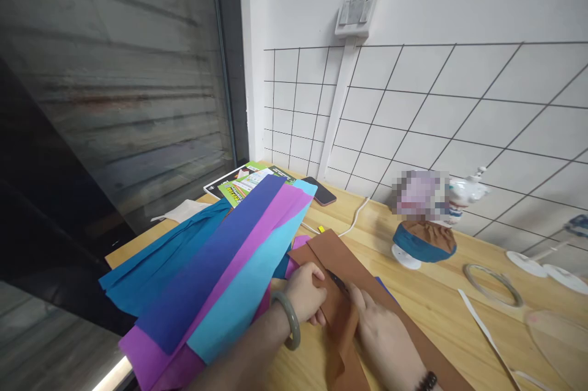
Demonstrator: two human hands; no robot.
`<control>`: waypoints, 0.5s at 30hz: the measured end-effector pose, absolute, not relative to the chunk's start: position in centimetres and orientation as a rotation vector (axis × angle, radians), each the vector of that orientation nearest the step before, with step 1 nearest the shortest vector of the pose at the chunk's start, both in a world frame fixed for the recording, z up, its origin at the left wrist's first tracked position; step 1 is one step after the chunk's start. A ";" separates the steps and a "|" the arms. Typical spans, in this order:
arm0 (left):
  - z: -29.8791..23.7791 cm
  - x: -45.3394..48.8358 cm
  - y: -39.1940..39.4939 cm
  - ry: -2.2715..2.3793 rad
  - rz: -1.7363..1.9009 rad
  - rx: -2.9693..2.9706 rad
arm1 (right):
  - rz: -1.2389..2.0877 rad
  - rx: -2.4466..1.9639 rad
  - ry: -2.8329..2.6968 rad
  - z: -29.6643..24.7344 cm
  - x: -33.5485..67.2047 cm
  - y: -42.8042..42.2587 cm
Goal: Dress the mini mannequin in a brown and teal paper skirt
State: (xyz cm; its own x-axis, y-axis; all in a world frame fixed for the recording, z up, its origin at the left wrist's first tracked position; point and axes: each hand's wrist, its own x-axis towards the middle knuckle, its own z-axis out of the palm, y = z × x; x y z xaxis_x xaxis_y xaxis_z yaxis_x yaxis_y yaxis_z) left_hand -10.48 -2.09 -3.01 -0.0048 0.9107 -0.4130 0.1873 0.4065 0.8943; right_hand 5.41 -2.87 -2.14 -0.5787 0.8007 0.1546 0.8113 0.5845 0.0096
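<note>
My left hand (305,296), with a grey-green bangle at the wrist, is closed on the edge of a brown crepe-like paper sheet (362,262). Close beside it, my right hand (383,330) is closed around a slim dark blade-like tool (337,281), whose handle is hidden by the fingers. The tool lies at a split in the brown paper, and a folded brown strip (342,348) hangs down between my hands. Left of my left hand lie overlapping sheets: light blue paper (243,274), purple paper (257,228), dark blue paper (206,268) and teal paper (160,262).
Printed booklets (243,186) and a dark phone (320,191) lie at the back, near a white cable (356,219). A teal-and-brown covered bowl shape (425,241) on a white base, a white figurine (468,192), a ring of tape (492,285) and a white strip (482,326) are to the right.
</note>
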 end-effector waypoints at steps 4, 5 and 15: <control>-3.2 -10.5 -2.0 1.477 0.775 1.029 | -0.147 -1.383 -2.670 -2.2 5.5 -3.0; -3.3 -10.5 -1.9 1.479 0.770 1.027 | -0.154 -1.386 -2.669 -2.2 5.5 -3.0; -2.8 -10.4 -2.0 1.507 0.753 1.022 | -0.184 -1.374 -2.679 -2.5 5.5 -2.9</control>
